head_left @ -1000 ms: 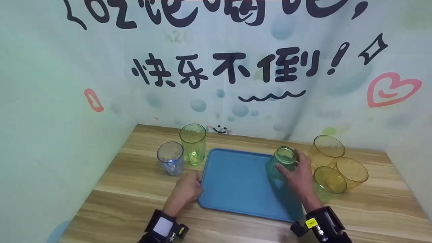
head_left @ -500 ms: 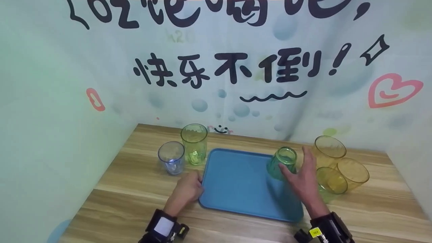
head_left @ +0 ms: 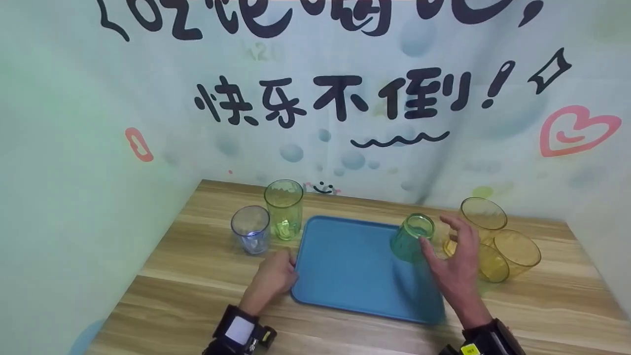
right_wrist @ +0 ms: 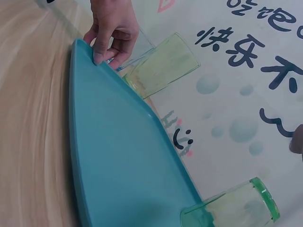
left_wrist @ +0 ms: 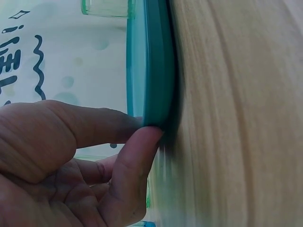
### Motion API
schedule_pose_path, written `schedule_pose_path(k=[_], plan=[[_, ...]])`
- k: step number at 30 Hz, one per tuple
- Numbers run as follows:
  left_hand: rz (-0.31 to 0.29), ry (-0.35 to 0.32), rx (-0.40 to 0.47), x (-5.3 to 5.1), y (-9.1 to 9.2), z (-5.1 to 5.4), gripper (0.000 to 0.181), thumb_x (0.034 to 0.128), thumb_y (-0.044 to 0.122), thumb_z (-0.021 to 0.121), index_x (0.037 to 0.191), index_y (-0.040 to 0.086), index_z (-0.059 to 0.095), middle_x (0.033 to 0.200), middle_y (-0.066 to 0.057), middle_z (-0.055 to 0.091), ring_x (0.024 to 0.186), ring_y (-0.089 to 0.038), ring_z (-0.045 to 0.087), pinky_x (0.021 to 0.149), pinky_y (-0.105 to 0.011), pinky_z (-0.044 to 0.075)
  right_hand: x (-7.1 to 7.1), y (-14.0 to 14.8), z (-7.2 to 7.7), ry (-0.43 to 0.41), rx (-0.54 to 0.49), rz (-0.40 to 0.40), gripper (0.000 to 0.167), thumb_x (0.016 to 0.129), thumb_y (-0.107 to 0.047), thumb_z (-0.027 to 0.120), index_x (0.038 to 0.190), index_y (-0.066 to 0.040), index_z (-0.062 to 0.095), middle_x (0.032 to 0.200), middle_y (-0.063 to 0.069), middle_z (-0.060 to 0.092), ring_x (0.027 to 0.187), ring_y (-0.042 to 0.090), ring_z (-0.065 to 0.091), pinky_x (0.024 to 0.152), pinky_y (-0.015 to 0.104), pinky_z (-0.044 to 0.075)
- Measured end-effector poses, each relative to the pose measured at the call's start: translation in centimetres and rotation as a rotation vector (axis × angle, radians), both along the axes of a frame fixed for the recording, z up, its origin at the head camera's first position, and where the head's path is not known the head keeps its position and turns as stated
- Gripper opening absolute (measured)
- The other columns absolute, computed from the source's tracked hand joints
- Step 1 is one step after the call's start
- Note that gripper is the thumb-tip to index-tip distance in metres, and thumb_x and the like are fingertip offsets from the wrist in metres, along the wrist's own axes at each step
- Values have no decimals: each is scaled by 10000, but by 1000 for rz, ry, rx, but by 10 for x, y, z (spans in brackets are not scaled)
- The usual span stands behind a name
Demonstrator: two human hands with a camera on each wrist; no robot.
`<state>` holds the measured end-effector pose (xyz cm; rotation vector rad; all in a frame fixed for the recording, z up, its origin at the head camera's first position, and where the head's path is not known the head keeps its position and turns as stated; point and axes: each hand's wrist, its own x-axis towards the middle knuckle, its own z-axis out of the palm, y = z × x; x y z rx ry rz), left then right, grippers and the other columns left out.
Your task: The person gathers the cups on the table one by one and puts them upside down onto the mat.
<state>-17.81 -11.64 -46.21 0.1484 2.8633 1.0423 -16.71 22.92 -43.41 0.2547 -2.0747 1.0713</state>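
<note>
My left hand (head_left: 270,276) pinches the left rim of a blue tray (head_left: 355,266) between thumb and finger; the left wrist view shows this grip up close. Upside down on the tray's back right corner stands a green glass (head_left: 413,239), also seen in the right wrist view (right_wrist: 232,205). Beside it, my right hand (head_left: 458,259) is held with fingers spread and loosely bent, holding nothing. Its thumb lies close to the glass; whether they touch I cannot tell. Only a fingertip (right_wrist: 297,140) of that hand enters the right wrist view.
Left of the tray, a blue glass (head_left: 250,231) and a taller yellow-green glass (head_left: 284,212) stand upright. Three amber glasses cluster at the right, including a rear one (head_left: 484,214) and a right one (head_left: 517,251). A printed cloth wall (head_left: 315,162) borders the wooden table (head_left: 187,296).
My right hand has let go of the green glass and drawn away to the right. The glass stays on the tray. The left hand keeps its pinch on the rim.
</note>
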Motion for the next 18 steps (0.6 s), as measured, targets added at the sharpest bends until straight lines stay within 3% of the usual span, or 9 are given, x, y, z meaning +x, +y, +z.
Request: schedule_pose_path(k=[3, 6, 11, 18], plan=[[5, -12, -7, 0, 0, 1, 186, 768, -63, 655, 901, 44, 580, 796, -37, 573, 760, -228, 569, 682, -380, 520, 4, 4, 0, 25, -14, 18, 471, 777, 94, 811, 1193, 88, 589, 1124, 205, 576, 1000, 244, 512, 792, 264, 409], [11, -29, -6, 0, 0, 1, 191, 777, -62, 651, 916, 46, 577, 801, -38, 573, 756, -227, 566, 672, -375, 517, 8, 8, -1, -15, -21, 72, 343, 821, 83, 787, 1119, 71, 617, 963, 120, 624, 827, 179, 542, 669, 207, 424], [10, -30, -1, 1, 0, 1, 196, 779, -63, 652, 927, 42, 577, 794, -36, 584, 749, -228, 568, 669, -375, 517, 14, 13, -6, -213, 17, 109, 119, 898, -2, 756, 969, -29, 664, 767, -18, 611, 641, 138, 542, 559, 163, 422], [5, -34, 2, 1, 1, 0, 196, 784, -61, 659, 927, 44, 577, 792, -31, 585, 750, -226, 569, 662, -373, 517, 20, 15, -14, -436, 146, 127, 120, 916, -65, 751, 840, -92, 662, 698, -59, 600, 620, 126, 548, 555, 232, 458]])
